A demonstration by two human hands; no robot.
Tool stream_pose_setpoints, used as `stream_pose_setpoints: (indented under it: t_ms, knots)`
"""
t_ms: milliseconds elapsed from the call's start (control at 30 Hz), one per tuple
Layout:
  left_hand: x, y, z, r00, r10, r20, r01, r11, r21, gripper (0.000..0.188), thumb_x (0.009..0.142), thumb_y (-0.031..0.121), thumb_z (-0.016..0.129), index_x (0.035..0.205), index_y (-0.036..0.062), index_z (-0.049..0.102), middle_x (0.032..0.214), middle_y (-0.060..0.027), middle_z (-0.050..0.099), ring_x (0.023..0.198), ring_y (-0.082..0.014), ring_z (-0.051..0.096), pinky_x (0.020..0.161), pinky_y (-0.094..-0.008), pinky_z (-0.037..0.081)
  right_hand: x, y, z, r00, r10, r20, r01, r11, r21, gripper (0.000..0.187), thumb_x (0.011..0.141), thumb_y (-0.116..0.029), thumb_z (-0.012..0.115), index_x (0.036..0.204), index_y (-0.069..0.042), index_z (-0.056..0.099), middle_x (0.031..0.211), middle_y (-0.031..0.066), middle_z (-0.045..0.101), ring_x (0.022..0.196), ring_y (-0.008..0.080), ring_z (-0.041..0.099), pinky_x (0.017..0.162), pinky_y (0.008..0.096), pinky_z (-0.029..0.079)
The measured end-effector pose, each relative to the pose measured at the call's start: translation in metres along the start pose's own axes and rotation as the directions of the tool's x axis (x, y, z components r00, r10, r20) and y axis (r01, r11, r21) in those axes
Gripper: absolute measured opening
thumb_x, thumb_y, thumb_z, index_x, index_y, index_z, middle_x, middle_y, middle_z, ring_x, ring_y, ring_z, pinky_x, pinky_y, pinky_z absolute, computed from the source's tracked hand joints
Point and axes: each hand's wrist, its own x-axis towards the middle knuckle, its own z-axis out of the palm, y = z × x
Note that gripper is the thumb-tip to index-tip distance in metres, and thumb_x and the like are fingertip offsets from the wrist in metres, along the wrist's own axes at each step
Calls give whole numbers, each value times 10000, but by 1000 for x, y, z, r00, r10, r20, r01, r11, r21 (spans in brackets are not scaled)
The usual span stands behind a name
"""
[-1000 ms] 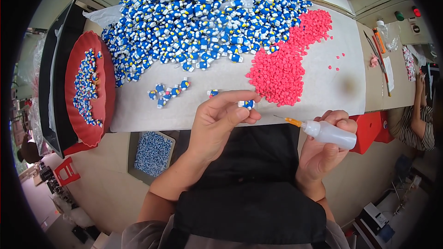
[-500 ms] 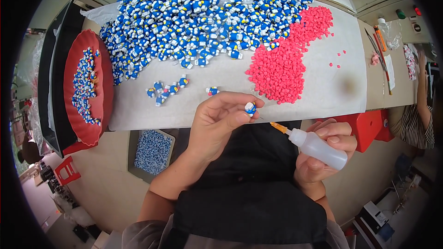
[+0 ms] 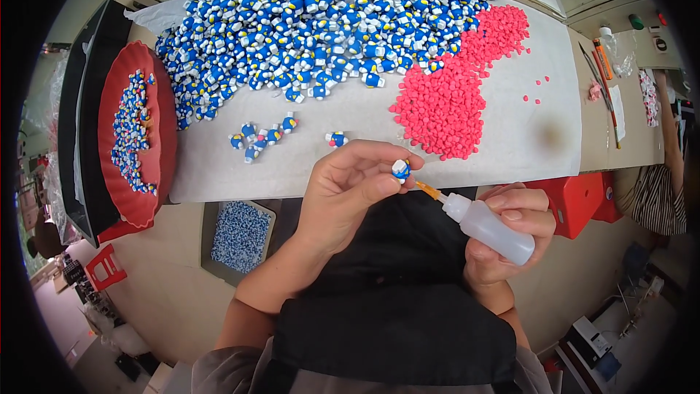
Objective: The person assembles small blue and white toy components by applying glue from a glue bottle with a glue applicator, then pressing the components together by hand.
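Note:
My left hand [image 3: 343, 193] pinches a small blue-and-white figurine [image 3: 399, 169] between thumb and fingers, just off the table's near edge. In my right hand [image 3: 531, 213] is a translucent white squeeze bottle [image 3: 496, 232], tilted up to the left. Its orange needle tip [image 3: 429, 190] reaches the figurine; whether it touches is too fine to tell. Beyond my left hand lies a single figurine [image 3: 336, 139] with a pink spot. A small cluster of similar figurines [image 3: 255, 138] rests farther left. Loose pink pieces [image 3: 441, 113] form a heap beyond the bottle.
A large pile of blue, white and yellow figurines [image 3: 313, 29] covers the back of the white-papered table [image 3: 532, 135]. On the left, a red scalloped tray [image 3: 164, 138] holds more figurines. Below stands a bin [image 3: 240, 237] of small pieces. Brushes [image 3: 601, 91] and a red stool [image 3: 572, 204] are right.
My right hand has moved the squeeze bottle left and slightly up, bringing its needle tip to the figurine. My left hand still pinches the figurine, nearly in the same place.

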Motion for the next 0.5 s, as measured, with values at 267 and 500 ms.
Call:
stream_pose_setpoints:
  t_ms: [267,500]
  knots:
    - [16,-17,6,984,54,-167,-50,998,27,286,786,65,521,1058,-7,471,935,-129,553,940,-227,501,857,-343,375,14,34,-54,987,118,-106,-96,977,192,369,612,27,631,866,-52,375,881,128,455,753,217,517,640,330,459]
    - [18,-6,5,960,176,-219,-166,984,64,266,805,63,496,1060,-9,476,958,-124,559,1090,-282,413,979,-376,250,73,81,-134,941,304,-151,-319,943,-90,199,692,81,503,861,-1,435,814,78,484,786,167,545,671,269,440]
